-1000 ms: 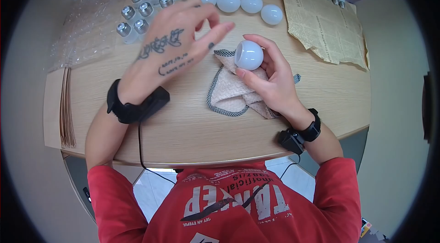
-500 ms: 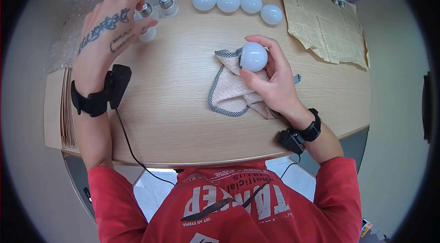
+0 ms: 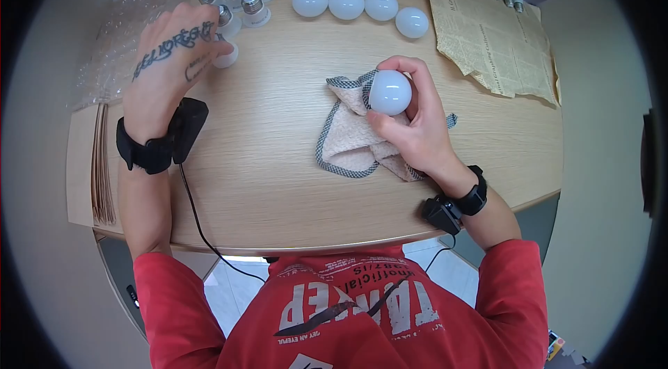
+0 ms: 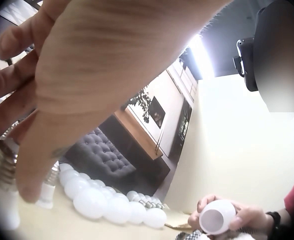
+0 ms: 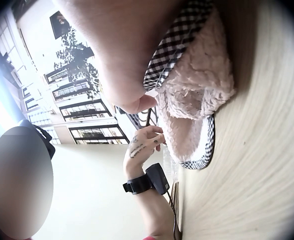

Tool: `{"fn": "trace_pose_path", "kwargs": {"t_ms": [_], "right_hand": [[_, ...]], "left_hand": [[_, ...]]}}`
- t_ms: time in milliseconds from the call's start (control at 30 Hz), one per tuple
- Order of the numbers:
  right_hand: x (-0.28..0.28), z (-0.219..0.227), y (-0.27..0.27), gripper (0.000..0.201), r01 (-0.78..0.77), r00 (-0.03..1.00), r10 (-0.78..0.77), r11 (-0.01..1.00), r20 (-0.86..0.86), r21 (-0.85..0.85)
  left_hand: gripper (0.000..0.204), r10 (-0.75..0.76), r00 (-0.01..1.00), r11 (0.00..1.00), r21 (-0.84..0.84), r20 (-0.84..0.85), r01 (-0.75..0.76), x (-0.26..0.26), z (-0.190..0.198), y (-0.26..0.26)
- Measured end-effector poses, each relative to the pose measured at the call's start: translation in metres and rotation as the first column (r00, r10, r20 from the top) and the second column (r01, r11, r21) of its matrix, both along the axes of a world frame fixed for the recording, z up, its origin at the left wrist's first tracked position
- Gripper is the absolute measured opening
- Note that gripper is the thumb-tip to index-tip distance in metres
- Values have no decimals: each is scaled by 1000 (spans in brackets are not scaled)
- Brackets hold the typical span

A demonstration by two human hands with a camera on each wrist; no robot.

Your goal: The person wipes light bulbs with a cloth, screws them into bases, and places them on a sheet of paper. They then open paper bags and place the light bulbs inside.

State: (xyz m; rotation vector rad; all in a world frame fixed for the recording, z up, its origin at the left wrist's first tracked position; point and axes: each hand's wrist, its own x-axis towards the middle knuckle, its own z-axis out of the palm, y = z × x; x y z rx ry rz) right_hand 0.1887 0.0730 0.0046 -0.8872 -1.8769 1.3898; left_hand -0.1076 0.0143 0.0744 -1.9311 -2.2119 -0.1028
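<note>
Bright, diffuse | wrist views: glare top | head view: curved, black corners

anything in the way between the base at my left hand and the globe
Nothing tall shows between the base and the globe; only tabletop and a low corner of the cloth beside the globe.

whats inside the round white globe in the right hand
Through its open end, the hollow glossy white globe shows a greyish inner wall and no contents. Part of the inside is hidden behind the rim.
</note>
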Motion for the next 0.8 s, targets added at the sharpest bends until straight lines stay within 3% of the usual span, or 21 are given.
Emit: {"fn": "trace_pose_path", "kwargs": {"t_ms": [100, 300, 433, 567, 700, 733, 800], "right_hand": [[1, -3, 1, 48, 6, 1000, -6, 1000, 11, 22], [-1, -2, -1, 50, 17, 999, -19, 999, -48, -43], [1, 0, 1, 49, 4, 999, -8, 996, -40, -93], [1, 6, -1, 49, 9, 999, -14, 987, -34, -161], [2, 3, 0, 51, 8, 999, -15, 990, -50, -138], [2, 2, 0, 51, 9, 998, -17, 992, -63, -124], [2, 0, 0, 52, 13, 996, -21, 994, -84, -104]], "left_hand": [[30, 56, 998, 995, -83, 43, -52, 4, 4, 2], [31, -205, 979, 974, 98, -18, 206, -7, -6, -3], [30, -195, 955, 980, 12, 223, 197, 10, 3, 6], [25, -217, 806, 966, 3, 551, 258, 29, 8, 15], [24, -216, 532, 952, 56, 819, 301, 51, -1, 18], [24, -211, 439, 949, 75, 873, 307, 56, -6, 19], [24, -191, 381, 946, 66, 905, 316, 64, -16, 21]]}}
